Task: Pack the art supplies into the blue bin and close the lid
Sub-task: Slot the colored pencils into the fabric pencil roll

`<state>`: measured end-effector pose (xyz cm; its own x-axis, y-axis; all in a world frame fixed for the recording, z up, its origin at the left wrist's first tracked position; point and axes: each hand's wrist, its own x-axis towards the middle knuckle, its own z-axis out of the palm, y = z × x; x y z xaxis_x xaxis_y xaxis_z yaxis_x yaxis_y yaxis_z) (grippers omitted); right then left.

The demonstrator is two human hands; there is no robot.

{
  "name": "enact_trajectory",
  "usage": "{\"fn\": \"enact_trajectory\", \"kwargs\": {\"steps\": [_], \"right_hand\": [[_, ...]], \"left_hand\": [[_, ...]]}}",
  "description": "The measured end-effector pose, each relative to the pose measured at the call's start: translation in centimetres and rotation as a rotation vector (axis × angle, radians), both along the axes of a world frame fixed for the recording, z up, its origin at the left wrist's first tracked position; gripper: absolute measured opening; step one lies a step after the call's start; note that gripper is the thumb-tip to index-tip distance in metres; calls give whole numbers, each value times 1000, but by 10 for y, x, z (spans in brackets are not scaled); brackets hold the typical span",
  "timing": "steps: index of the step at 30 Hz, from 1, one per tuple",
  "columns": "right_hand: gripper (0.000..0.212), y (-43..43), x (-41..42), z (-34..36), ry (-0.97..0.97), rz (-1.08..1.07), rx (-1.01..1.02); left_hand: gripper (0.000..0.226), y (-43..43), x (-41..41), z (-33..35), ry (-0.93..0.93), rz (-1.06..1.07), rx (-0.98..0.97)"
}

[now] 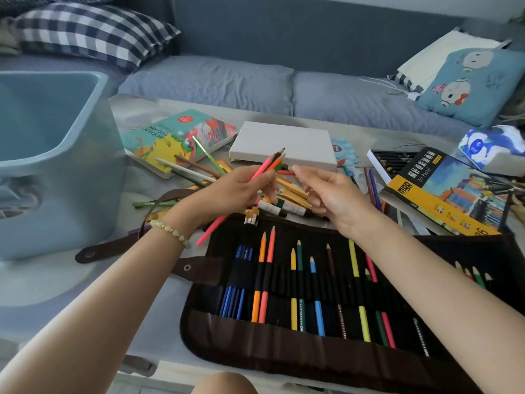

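My left hand (235,191) grips a bundle of coloured pencils (271,163), pink, orange, green and dark ones, tips pointing up and right. My right hand (329,191) hovers just right of the bundle with relaxed fingers, holding nothing. Below both hands a dark roll-up pencil case (326,351) lies open, with several pencils slotted in its loops. The blue bin (54,166) stands open at the left. Loose pencils (196,169) and paint tubes (287,207) lie on the table beyond my hands.
An acrylic colours box (176,137), a white canvas (281,145), an oil pastel box (443,194) and an open pastel tray (392,160) lie at the back. A blue-white packet (494,147) sits far right. Behind is a sofa with cushions.
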<state>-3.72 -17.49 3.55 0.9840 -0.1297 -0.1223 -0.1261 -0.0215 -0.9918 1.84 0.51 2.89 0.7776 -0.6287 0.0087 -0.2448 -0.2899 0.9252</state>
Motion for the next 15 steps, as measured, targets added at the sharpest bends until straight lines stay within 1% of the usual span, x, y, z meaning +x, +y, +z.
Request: {"fn": "enact_trajectory", "kwargs": {"steps": [3, 6, 9, 11, 14, 15], "right_hand": [[24, 1, 1, 6, -22, 12, 86], [17, 0, 0, 6, -14, 32, 124], [12, -2, -2, 6, -7, -2, 149], [11, -9, -1, 10, -15, -54, 209], [11, -30, -1, 19, -50, -128, 416], [12, -37, -2, 20, -60, -142, 448]], "left_hand": [[33, -6, -8, 8, 117, -94, -65], [36, -10, -10, 11, 147, -88, -70], [39, -12, -13, 12, 168, -97, -40], [39, -10, -11, 13, 139, -69, -37], [35, -4, 2, 8, 36, 76, -39], [33, -3, 5, 4, -18, 113, -9]]}}
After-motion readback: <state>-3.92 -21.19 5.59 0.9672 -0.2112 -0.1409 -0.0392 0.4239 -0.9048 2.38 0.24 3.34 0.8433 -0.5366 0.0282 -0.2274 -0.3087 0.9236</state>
